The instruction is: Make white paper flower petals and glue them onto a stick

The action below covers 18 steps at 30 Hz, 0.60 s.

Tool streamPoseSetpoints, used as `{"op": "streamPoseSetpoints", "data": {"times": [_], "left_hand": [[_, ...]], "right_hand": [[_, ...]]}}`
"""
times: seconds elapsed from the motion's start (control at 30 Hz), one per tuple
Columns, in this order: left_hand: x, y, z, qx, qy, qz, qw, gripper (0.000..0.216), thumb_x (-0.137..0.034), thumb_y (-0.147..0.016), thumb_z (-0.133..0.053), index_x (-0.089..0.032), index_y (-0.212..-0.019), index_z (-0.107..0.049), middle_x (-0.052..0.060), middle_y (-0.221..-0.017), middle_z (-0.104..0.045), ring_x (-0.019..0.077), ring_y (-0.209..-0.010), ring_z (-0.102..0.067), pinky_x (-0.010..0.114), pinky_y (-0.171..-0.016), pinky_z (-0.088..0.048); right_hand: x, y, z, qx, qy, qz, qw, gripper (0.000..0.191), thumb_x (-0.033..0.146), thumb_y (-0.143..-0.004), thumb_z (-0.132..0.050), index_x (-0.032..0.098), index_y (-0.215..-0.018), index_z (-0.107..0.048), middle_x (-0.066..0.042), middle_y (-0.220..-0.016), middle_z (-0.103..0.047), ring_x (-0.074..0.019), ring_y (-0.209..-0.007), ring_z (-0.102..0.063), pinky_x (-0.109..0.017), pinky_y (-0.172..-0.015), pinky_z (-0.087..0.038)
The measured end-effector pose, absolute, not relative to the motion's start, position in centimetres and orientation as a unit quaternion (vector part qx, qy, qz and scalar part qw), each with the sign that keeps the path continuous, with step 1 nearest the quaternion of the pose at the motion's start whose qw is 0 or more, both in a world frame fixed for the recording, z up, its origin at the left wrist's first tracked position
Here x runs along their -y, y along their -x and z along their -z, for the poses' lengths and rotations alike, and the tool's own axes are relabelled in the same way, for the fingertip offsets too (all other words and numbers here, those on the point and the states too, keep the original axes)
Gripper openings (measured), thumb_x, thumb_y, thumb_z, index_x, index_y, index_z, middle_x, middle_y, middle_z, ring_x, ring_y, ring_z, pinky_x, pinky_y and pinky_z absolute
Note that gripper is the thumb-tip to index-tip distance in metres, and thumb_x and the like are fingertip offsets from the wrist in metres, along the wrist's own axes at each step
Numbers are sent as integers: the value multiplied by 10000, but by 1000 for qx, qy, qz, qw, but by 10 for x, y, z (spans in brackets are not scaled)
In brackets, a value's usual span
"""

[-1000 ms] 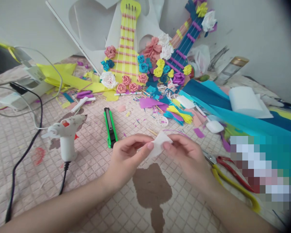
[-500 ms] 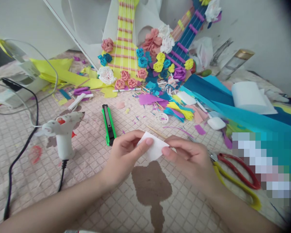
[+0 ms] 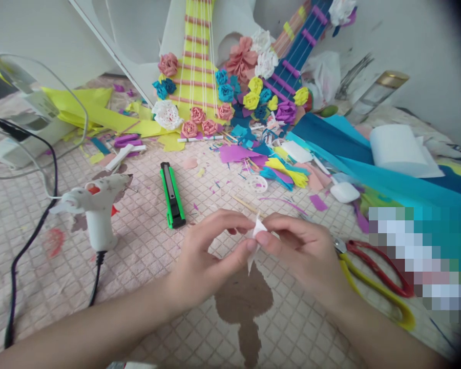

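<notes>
Both hands, left hand (image 3: pixel 205 256) and right hand (image 3: pixel 305 253), pinch folded white paper (image 3: pixel 256 233).

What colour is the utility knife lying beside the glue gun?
Bright green with a black centre strip, the utility knife shows clearly in the head view.

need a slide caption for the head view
Left hand and right hand pinch a small white paper piece beside a green utility knife.

A small white paper piece (image 3: pixel 256 233), folded and crumpled into a narrow point, sits pinched upright just above the brown patch (image 3: pixel 241 300).
</notes>
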State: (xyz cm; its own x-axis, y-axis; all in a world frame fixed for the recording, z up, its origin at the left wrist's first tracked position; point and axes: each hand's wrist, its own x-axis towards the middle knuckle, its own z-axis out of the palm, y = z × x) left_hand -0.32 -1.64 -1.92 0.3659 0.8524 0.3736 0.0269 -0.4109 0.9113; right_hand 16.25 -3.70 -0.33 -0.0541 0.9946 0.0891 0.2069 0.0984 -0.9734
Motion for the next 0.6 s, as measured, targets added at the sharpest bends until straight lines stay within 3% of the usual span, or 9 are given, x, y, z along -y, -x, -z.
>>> {"op": "streamPoseSetpoints", "data": {"times": [0.17, 0.3, 0.43, 0.6], "left_hand": [[19, -1, 15, -311, -596, -455, 584, 156, -158, -786, -607, -184, -938, -634, 30, -892, -654, 125, -825, -604, 240, -766, -508], [19, -2, 15, -314, -545, -454, 631, 151, -157, -775, -623, -190, -920, -652, 16, -896, -665, 104, -836, -612, 195, -775, -512], [18, -3, 15, -320, -542, -455, 630, 139, -152, -773, -624, -191, -901, -662, 16, -911, -667, 105, -844, -618, 198, -782, -514], [19, -2, 17, -327, -620, -453, 550, 157, -136, -771, -619, -181, -918, -652, 31, -876, -654, 134, -842, -607, 238, -751, -511]], "right_hand": [[36, -163, 4, 569, 511, -453, 458, 41, 259, -737, -673, 220, -731, -663, 12, -698, -650, -132, -687, -602, -241, -619, -495], [35, -163, 4, 563, 497, -463, 470, 21, 229, -733, -680, 240, -721, -668, 29, -736, -680, -114, -708, -616, -218, -645, -502], [35, -163, 3, 558, 506, -464, 465, 24, 236, -742, -670, 244, -720, -668, 26, -736, -682, -116, -720, -620, -216, -648, -505], [36, -161, 1, 564, 514, -464, 450, 38, 254, -737, -667, 235, -708, -651, 10, -746, -673, -130, -708, -616, -237, -626, -502]]}}
